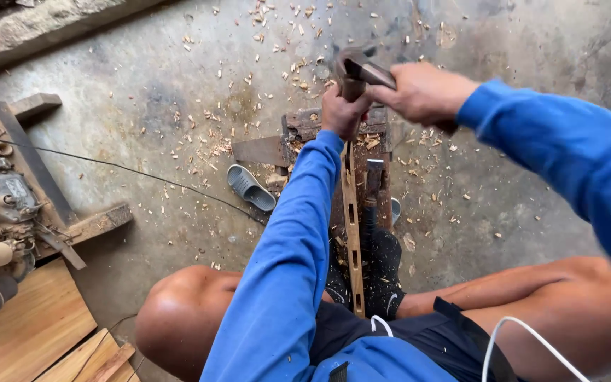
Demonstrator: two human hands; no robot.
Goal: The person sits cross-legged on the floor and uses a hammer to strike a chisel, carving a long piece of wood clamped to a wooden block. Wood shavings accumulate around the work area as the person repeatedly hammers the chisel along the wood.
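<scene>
chisel point(351, 88) | left hand point(343, 112) fisted upright around it on wood strip point(351, 219) | right hand point(424, 92) clamped on hammer point(362, 69), raised

We sat with both arms stretched forward, each in a long blue sleeve. Our left arm ran straight out from the body between our bare knees, its sleeve reaching to the wrist. Our left hand point(343, 111) was curled into a tight fist with the knuckles up and the fingers wrapped closed. Our right arm came in from the right side, bent and held higher than the left. Our right hand point(424, 93) was clenched too, its back turned upward, slightly blurred. The two hands sat close together, the right one just above and beside the left.
</scene>
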